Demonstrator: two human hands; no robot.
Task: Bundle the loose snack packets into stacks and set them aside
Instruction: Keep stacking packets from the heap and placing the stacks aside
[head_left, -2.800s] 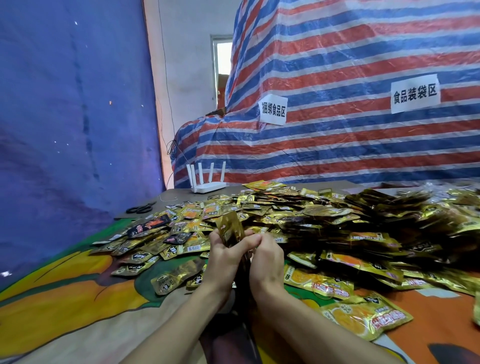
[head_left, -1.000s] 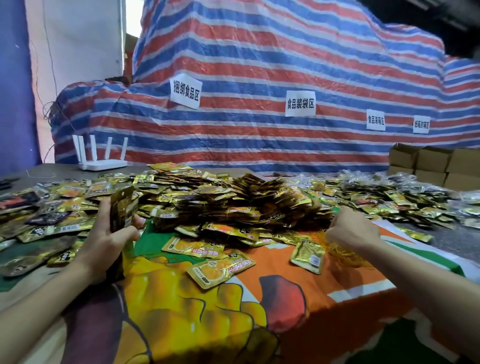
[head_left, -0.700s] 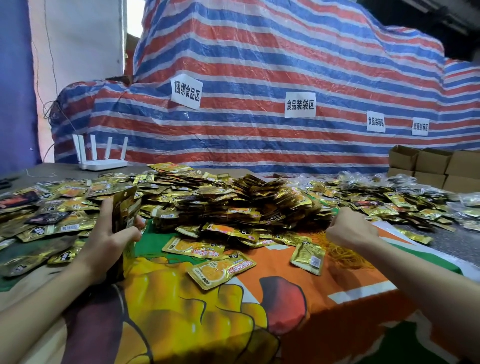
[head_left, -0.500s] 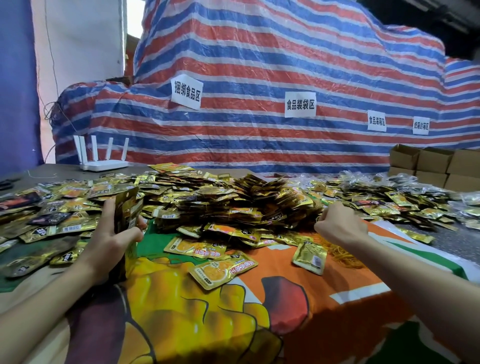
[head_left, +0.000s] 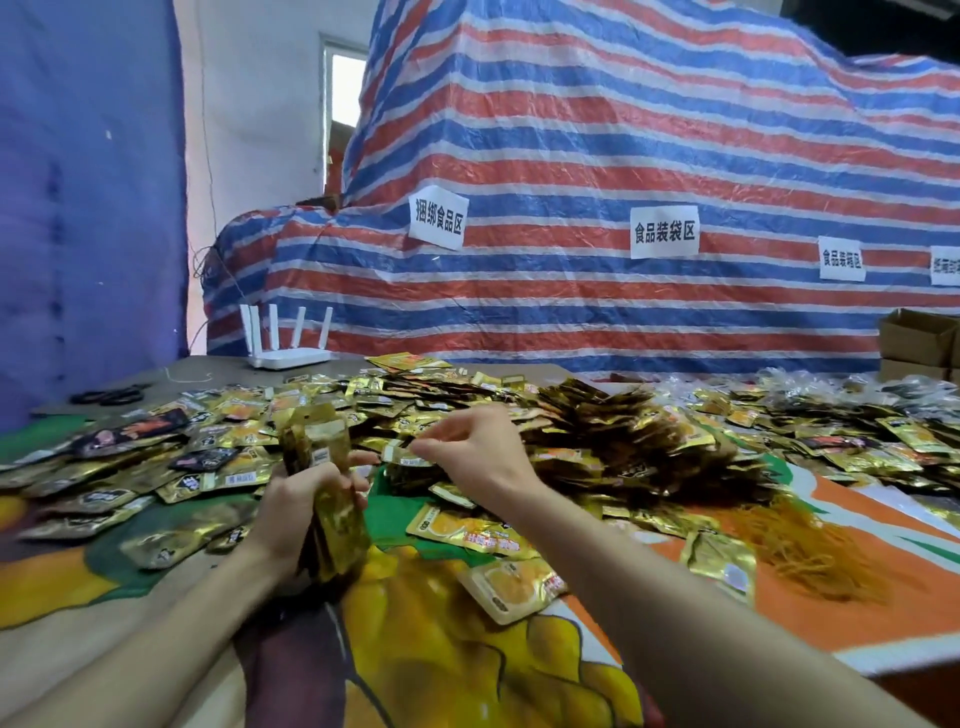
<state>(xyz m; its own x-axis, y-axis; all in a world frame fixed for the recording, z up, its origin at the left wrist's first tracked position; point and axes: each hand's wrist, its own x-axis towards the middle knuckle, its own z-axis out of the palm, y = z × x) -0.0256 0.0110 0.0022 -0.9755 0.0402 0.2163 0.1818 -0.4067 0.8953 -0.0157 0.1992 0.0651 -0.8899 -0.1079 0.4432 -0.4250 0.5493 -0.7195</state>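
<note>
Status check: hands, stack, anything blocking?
Left hand gripping upright packet stack. Right hand fingers curled, apart from stack, hold unclear. Loose packets heaped behind; nothing blocking.

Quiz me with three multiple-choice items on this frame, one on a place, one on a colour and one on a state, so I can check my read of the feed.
1. Where do the scissors lie?
A) on the bare table at far left, beyond the loose packets
B) on the cardboard boxes
C) under the right forearm

2. What colour is the router?
A) black
B) white
C) red

3. What is the left hand doing?
A) lying flat and empty
B) curled into an empty fist
C) gripping an upright stack of packets

Answers:
1 A: the dark handles sit on grey tabletop left of the router.
2 B: its body and antennas show white against the striped tarp.
3 C: the hand wraps round the gold stack, which stands on end.
</note>
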